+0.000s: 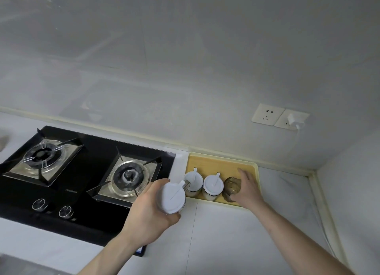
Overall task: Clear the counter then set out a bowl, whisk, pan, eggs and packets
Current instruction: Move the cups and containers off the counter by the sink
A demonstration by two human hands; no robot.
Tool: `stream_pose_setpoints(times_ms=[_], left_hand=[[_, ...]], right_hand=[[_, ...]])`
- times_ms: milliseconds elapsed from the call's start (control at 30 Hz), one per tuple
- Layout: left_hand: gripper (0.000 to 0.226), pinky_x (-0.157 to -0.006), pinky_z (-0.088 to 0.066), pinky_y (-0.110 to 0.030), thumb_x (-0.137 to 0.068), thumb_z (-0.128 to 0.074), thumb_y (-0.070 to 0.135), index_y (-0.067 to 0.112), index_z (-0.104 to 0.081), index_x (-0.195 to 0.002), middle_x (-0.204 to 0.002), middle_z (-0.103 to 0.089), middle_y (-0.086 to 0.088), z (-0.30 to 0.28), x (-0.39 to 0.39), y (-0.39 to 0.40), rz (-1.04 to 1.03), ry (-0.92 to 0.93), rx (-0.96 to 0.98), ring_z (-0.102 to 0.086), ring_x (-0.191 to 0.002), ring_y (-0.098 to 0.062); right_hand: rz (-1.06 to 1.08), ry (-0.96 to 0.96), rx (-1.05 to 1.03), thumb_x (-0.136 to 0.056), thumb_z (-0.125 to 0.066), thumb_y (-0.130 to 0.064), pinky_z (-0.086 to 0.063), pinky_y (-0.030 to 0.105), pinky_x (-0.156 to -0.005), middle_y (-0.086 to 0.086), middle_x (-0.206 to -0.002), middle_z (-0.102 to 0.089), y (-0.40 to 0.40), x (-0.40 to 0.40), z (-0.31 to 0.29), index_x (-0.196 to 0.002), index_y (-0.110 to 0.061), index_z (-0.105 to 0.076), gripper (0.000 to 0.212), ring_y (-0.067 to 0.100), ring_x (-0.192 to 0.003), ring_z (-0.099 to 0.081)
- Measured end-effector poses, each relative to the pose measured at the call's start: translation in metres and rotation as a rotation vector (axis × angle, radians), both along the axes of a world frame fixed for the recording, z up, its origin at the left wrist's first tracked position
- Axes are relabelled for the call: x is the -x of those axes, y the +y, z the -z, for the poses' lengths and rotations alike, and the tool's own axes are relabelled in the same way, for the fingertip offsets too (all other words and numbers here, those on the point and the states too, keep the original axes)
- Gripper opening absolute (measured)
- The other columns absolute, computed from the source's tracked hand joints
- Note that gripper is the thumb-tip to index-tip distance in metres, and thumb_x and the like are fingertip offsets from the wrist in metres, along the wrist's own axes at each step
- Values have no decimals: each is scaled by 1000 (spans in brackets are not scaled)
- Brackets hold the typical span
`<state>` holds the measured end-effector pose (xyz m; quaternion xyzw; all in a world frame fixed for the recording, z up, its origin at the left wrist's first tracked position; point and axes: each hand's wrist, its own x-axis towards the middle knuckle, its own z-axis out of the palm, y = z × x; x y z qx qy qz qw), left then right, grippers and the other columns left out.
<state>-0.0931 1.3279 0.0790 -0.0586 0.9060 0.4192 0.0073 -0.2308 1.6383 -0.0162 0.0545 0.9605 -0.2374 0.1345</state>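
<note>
Head view: left hand (152, 211) has its fingers wrapped round a white-lidded jar (171, 196). Right hand (248, 190) grips a brown jar (232, 189) on the yellow tray (216, 163).

One head-worn view looks forward and down (wide-angle, close) over both forearms at the counter (226, 233) beyond the hands.

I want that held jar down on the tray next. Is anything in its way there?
Yes. The left hand holds the jar just off the yellow tray's left front corner, where a white-lidded jar already stands. The tray's back half is bare.
</note>
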Motion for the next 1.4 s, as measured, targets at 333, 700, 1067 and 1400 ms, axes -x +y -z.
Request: stream_pose_setpoints(times_ms=[333, 700, 1067, 1400], left_hand=[[78, -86, -56, -25, -54, -96, 38, 48, -54, -119, -108, -64, 30, -9, 19, 34, 33, -75, -280, -63, -102, 1], [105, -100, -44, -15, -64, -94, 29, 43, -31, -147, -127, -61, 19, -19, 24, 42, 396, -186, -302, -58, -121, -7], [86, -108, -40, -18, -75, -81, 32, 45, -35, -146, -141, -44, 32, -10, 28, 42, 356, -105, -120, -42, -130, 10], [63, -98, -45, -15, -82, -74, 24, 49, -45, -133, -132, -49, 33, 9, 11, 17, 261, -53, -4, -48, -124, 9]], right_hand=[[-546, 64, 355, -71, -84, -39, -42, 20, -102, -36, -146, -20, -51, -81, -100, -148, -59, -12, 108, -7, -132, -38], [-452, -199, 552, -76, -83, -37, -51, 33, -71, -9, -88, -62, -22, -72, -103, -109, -39, -57, 42, 14, -83, -60], [65, -38, 692, -89, -58, -10, -57, 46, -82, 10, -68, -65, 23, -72, -76, -68, -13, -63, 22, 18, -70, -68], [662, 86, 719, -93, -55, -17, -39, 37, -72, 1, -65, -55, 71, -38, -10, -58, -22, -48, 36, 28, -80, -65]])
